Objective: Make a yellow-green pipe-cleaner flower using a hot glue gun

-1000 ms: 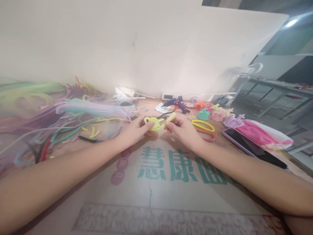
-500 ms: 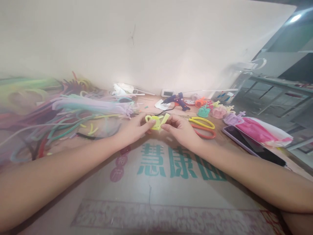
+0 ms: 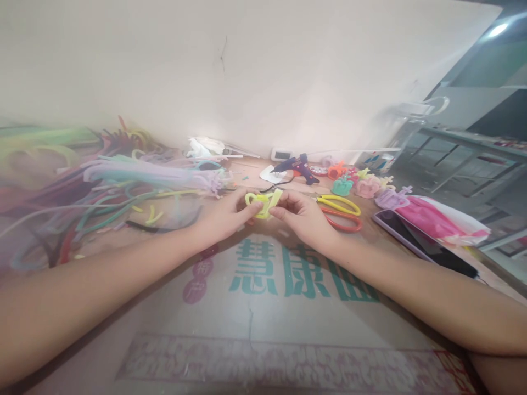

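Note:
Near the middle of the view, my left hand (image 3: 234, 215) pinches a small yellow looped piece (image 3: 260, 206) between thumb and fingers. One of its loops stands out on the left, by my fingertips. My right hand (image 3: 301, 217) is closed on a pale yellow strip (image 3: 275, 201) that rises at a slant against the right side of the looped piece. Both hands are close together above the printed board (image 3: 263, 318). The fingers behind the looped piece are mostly hidden.
Bundled pipe cleaners (image 3: 152, 174) lie at the left. Behind my hands is a glue gun (image 3: 300, 167). Yellow-and-red-handled scissors (image 3: 340, 206), small colourful figures (image 3: 341, 186), a phone (image 3: 426, 241) and a pink packet (image 3: 440, 219) are at the right.
The pale strip has shifted slightly left, closer against the looped piece. Both hands keep their hold, and the whole view has moved a little.

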Demonstrator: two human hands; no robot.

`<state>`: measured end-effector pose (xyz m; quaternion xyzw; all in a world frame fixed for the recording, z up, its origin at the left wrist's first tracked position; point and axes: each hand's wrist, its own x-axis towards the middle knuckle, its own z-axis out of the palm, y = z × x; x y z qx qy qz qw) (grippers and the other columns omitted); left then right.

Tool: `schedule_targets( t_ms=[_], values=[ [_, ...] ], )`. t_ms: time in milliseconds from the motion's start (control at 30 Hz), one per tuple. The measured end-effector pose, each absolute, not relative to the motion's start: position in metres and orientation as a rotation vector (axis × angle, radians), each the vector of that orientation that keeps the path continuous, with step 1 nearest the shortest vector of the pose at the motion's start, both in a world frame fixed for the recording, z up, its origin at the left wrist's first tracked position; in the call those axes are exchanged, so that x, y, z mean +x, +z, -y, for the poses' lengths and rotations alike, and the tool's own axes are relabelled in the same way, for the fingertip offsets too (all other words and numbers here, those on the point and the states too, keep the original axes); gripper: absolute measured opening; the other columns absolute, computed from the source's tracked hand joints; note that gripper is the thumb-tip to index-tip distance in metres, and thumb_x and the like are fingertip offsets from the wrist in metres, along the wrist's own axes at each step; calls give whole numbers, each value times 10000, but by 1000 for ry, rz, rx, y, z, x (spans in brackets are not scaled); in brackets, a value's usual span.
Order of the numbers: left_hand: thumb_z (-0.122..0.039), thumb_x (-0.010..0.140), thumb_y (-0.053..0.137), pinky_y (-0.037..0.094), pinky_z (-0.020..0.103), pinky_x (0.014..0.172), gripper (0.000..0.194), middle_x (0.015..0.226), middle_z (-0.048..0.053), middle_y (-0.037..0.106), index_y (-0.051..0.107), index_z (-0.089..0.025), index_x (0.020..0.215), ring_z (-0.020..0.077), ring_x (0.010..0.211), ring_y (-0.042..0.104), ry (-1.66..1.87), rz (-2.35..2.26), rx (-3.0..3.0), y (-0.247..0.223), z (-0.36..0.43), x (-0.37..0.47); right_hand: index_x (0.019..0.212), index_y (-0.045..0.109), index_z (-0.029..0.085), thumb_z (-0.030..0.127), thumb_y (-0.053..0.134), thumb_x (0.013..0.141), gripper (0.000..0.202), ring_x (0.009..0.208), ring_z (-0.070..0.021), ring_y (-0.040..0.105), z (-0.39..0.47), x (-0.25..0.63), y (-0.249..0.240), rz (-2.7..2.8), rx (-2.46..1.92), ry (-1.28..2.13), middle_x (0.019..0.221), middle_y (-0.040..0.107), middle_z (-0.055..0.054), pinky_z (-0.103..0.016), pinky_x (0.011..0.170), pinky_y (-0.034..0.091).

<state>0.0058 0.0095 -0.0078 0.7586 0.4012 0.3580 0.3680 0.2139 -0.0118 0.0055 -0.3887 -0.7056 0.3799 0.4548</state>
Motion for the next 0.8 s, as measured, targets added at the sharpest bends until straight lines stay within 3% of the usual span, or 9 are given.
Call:
schedule_targets(
  t_ms=[800],
  values=[
    [-640, 941, 565, 577, 369, 766, 528, 1176, 82, 712, 609, -238, 1281, 221, 839, 738, 905, -1013, 1954, -10, -10, 5, 863, 602, 206, 295, 651, 861, 102, 713, -132, 550, 13, 212, 4, 1773, -985, 838, 790, 617, 10, -288, 688, 480]
  ],
)
